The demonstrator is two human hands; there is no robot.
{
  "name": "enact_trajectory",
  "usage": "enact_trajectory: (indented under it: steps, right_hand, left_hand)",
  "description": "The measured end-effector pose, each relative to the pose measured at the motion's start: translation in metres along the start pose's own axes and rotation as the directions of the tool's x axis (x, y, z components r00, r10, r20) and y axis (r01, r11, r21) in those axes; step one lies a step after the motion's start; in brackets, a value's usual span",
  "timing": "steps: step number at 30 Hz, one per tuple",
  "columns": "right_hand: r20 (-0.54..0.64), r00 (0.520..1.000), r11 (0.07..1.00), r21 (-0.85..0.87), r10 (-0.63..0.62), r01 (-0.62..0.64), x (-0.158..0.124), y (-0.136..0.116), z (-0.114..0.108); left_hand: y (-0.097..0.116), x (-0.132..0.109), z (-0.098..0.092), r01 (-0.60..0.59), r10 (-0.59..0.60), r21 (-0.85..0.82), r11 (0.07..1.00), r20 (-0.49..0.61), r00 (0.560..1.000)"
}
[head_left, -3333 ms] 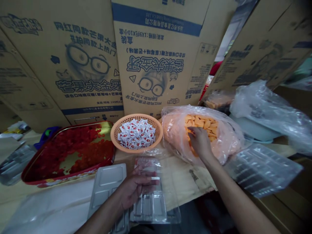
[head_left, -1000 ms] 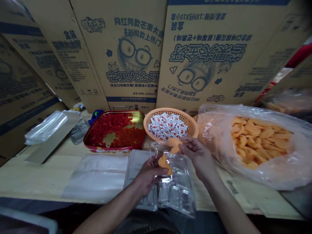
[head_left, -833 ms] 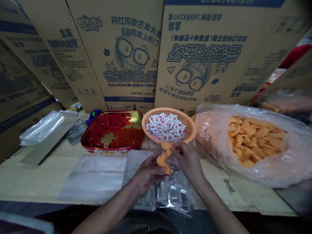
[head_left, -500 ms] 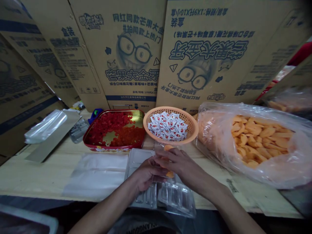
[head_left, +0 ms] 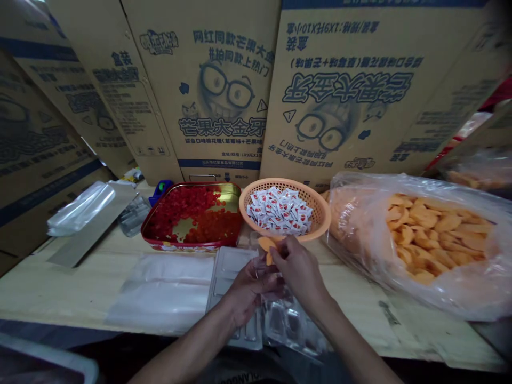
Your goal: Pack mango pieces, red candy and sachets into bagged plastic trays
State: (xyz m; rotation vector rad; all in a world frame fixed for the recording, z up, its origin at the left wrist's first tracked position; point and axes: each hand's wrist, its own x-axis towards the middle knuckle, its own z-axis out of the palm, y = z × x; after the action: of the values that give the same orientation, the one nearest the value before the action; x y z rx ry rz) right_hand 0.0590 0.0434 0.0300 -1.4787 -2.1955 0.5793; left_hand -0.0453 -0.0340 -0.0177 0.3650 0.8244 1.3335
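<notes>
My right hand pinches thin, curved orange pieces that look like mango-shaped candies; how many is unclear. Just below and left of it, my left hand has its fingers curled round clear plastic that looks like a moulded tray, mostly hidden by the hands. Under both hands lie a flat tray with compartments and more clear moulded trays. Beyond them an orange basket holds several small white-and-red sachets.
To the left stands a red tin with red and orange bits. Clear plastic sleeves lie before it. On the right, a large open plastic bag holds orange pieces. Printed cardboard boxes wall the back.
My right hand has turned upright and drawn closer to my left, lifting the orange pieces to its fingertips. My left hand stays low round the clear plastic. The view shifts slightly.
</notes>
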Motion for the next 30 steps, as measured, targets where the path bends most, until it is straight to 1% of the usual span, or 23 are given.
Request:
enact_trajectory:
  steps: [1,3,6,9,11,13,14,15,16,17,18,19,20,21,23,25,27,29,30]
  right_hand:
    - [0.011,1.000,0.999,-0.043,-0.015,0.016,0.000,-0.003,0.002]
    - [0.037,0.994,0.988,-0.106,-0.108,0.111,0.002,-0.006,0.006]
    - [0.089,0.953,0.939,-0.164,-0.290,0.301,0.006,-0.005,0.011]
    - [0.087,0.916,0.891,-0.215,-0.391,0.400,0.009,-0.006,0.017]
    - [0.076,0.896,0.875,-0.192,-0.438,0.444,0.012,-0.006,0.020]
    - [0.040,0.876,0.871,-0.093,-0.481,0.482,0.019,-0.004,0.019]
    - [0.017,0.876,0.875,-0.044,-0.481,0.482,0.027,-0.001,0.017]
    - [0.007,0.890,0.890,-0.020,-0.455,0.455,0.037,0.003,0.015]
    - [0.037,0.916,0.915,-0.038,-0.400,0.401,0.050,0.009,0.012]
    - [0.087,0.941,0.938,-0.086,-0.328,0.335,0.065,0.015,0.010]
    - [0.178,0.959,0.950,-0.181,-0.222,0.254,0.082,0.022,0.009]
    - [0.304,0.946,0.936,-0.284,-0.117,0.207,0.098,0.028,0.010]
    - [0.375,0.924,0.930,-0.312,-0.069,0.196,0.114,0.034,0.012]
    - [0.433,0.901,0.922,-0.336,-0.029,0.191,0.128,0.038,0.016]
    - [0.516,0.856,0.920,-0.330,-0.010,0.209,0.147,0.042,0.027]
    - [0.580,0.814,0.922,-0.311,-0.006,0.228,0.154,0.041,0.039]
    - [0.628,0.778,0.931,-0.279,-0.009,0.236,0.153,0.038,0.047]
    - [0.649,0.761,0.943,-0.246,-0.010,0.223,0.151,0.037,0.049]
    - [0.646,0.763,0.951,-0.231,-0.010,0.208,0.150,0.037,0.048]
  left_hand:
    - [0.000,0.000,0.000,-0.003,0.003,0.002,1.000,0.009,1.000]
    - [0.002,-0.001,-0.001,0.005,-0.006,0.013,1.000,0.015,1.000]
    - [0.007,-0.003,-0.004,0.052,-0.052,0.033,0.998,0.002,0.999]
    - [0.013,-0.006,-0.007,0.101,-0.100,0.026,0.995,-0.023,0.995]
    - [0.018,-0.006,-0.012,0.115,-0.114,0.026,0.993,-0.024,0.993]
    - [0.024,-0.008,-0.019,0.113,-0.112,0.033,0.993,-0.013,0.994]
    - [0.027,-0.009,-0.024,0.103,-0.103,0.035,0.994,-0.005,0.995]
    - [0.031,-0.010,-0.029,0.090,-0.090,0.037,0.995,0.001,0.996]
    - [0.036,-0.012,-0.035,0.079,-0.079,0.035,0.996,0.002,0.997]
    - [0.040,-0.014,-0.042,0.069,-0.069,0.029,0.997,0.003,0.998]
    - [0.045,-0.017,-0.048,0.062,-0.062,0.018,0.998,0.002,0.998]
    - [0.050,-0.019,-0.055,0.060,-0.060,0.002,0.998,-0.002,0.998]
    - [0.055,-0.021,-0.062,0.059,-0.059,-0.016,0.998,-0.007,0.998]
    - [0.060,-0.022,-0.068,0.057,-0.058,-0.037,0.998,-0.012,0.998]
    - [0.068,-0.024,-0.078,0.039,-0.041,-0.071,0.997,-0.026,0.999]
    - [0.076,-0.024,-0.086,0.012,-0.016,-0.085,0.996,-0.041,0.999]
    - [0.082,-0.022,-0.094,-0.009,0.005,-0.088,0.996,-0.047,0.999]
    - [0.086,-0.020,-0.100,-0.016,0.012,-0.087,0.996,-0.042,0.999]
    - [0.088,-0.018,-0.103,-0.018,0.014,-0.087,0.996,-0.039,0.999]
